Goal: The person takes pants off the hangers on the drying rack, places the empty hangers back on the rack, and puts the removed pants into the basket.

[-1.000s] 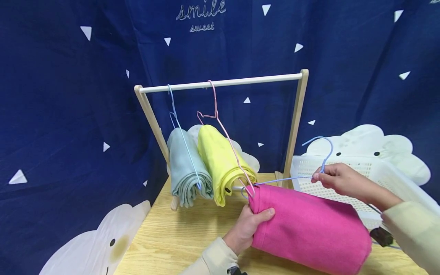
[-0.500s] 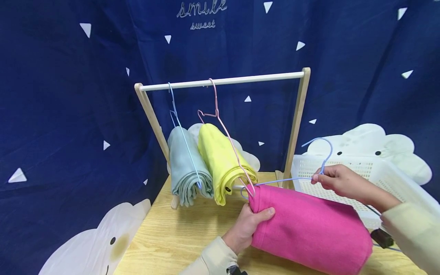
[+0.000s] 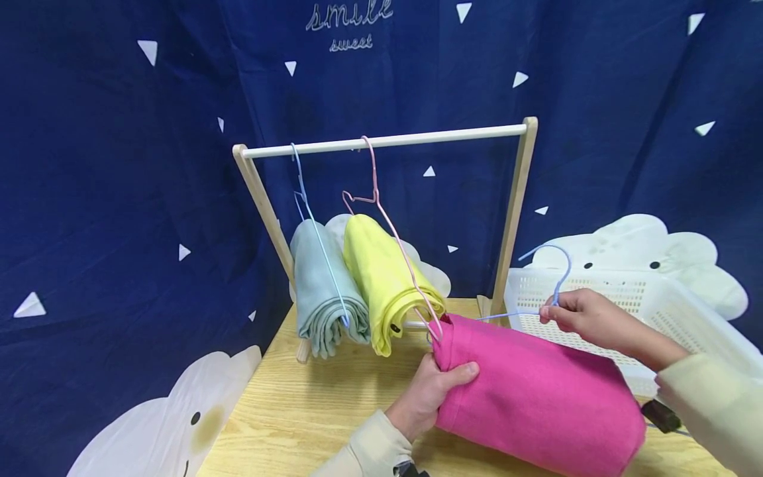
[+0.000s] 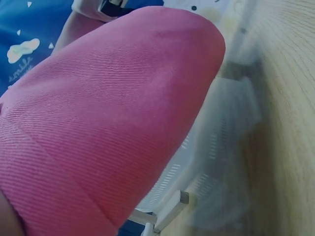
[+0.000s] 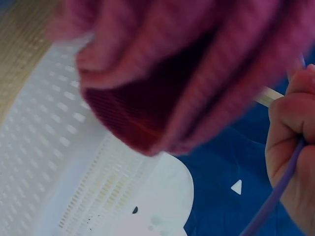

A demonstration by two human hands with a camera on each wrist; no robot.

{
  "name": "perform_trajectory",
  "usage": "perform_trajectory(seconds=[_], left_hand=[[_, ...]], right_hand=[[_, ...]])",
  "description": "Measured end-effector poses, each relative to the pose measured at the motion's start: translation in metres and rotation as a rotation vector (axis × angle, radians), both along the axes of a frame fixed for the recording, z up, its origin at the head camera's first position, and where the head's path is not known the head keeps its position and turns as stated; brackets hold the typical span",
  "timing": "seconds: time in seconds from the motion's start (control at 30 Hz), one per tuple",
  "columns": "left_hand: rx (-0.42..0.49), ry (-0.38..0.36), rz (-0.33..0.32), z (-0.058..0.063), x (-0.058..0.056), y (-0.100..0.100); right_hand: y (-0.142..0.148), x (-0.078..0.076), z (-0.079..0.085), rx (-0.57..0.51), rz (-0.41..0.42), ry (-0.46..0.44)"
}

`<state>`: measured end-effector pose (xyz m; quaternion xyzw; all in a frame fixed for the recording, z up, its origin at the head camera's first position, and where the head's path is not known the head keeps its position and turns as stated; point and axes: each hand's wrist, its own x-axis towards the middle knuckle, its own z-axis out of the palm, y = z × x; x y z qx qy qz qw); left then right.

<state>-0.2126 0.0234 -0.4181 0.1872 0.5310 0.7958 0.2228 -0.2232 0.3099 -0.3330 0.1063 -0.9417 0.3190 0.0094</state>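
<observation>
In the head view a folded pink cloth (image 3: 536,391) lies slantwise above the table. My left hand (image 3: 423,397) grips its left end, thumb on top, the other fingers hidden underneath. My right hand (image 3: 590,323) pinches a blue wire hanger (image 3: 569,266) just below its hook, above the cloth's upper edge. Part of the hanger's wire disappears behind or into the cloth. Ribbed pink fabric (image 4: 123,108) fills much of the left wrist view. From the right wrist, the cloth's folds gape at one end, and the hanger wire (image 5: 275,196) passes through my curled fingers.
A wooden rack (image 3: 517,199) stands behind, its white rail (image 3: 441,137) bearing a grey-green cloth (image 3: 324,285) on a blue hanger and a yellow cloth (image 3: 381,278) on a pink one. The pink hanger's lower corner overlaps the pink cloth. A white basket (image 3: 661,291) sits at right.
My right hand has lowered the blue hanger slightly and shifted it a little left. Less of its wire shows above the pink cloth's left end. My left hand stays put.
</observation>
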Motion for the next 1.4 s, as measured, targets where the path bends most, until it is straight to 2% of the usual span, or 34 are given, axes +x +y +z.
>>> perform_trajectory(seconds=[0.1,0.33,0.5,0.77,1.17,1.4], left_hand=[[0.000,0.000,-0.006,0.001,0.000,0.001],[-0.009,0.001,0.025,0.004,0.001,-0.001],[-0.016,-0.002,0.019,0.003,0.000,-0.002],[-0.025,-0.008,0.051,0.001,-0.001,-0.003],[-0.034,-0.025,0.055,-0.001,-0.001,-0.006],[-0.030,-0.035,0.071,-0.002,-0.002,-0.007]], right_hand=[[0.001,0.000,-0.004,0.024,-0.013,-0.007],[0.005,-0.001,-0.006,0.004,-0.006,-0.023],[0.006,-0.001,-0.005,-0.004,-0.004,-0.031],[0.010,0.001,-0.007,-0.022,-0.006,-0.030],[0.030,0.011,-0.007,-0.037,-0.009,-0.026],[0.046,0.018,-0.006,-0.012,-0.060,-0.038]])
